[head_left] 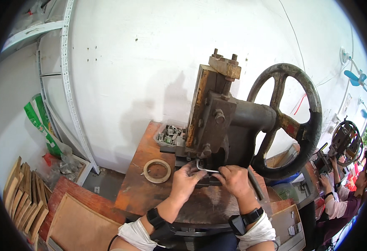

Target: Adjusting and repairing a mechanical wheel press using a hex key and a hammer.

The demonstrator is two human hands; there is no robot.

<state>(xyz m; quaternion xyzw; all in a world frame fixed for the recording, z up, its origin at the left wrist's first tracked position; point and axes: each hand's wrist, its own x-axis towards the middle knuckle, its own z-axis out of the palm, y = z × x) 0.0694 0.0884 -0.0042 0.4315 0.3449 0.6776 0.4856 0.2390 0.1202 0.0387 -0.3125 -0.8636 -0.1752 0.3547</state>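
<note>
A heavy, worn hand press (217,111) with a large spoked handwheel (315,119) stands on a wooden bench (135,184). At its base, a thin white bent strip (209,170) spans the gap between my two hands, in front of the press's lower tooling. My left hand (185,180) is closed on the strip's left end. The right end is pinched between the thumb and fingers of my right hand (235,180). What the strip is made of I cannot tell. The fingertips of my left hand are partly lost in the shadow under the press.
A tape roll (157,171) lies left of my left hand. Behind it stands a clear plastic box (168,133) of small metal pieces. A wooden tray (286,226) is at the lower right. Further right, a person (338,205) works at another press (345,142). Wooden boards (24,198) lean at left.
</note>
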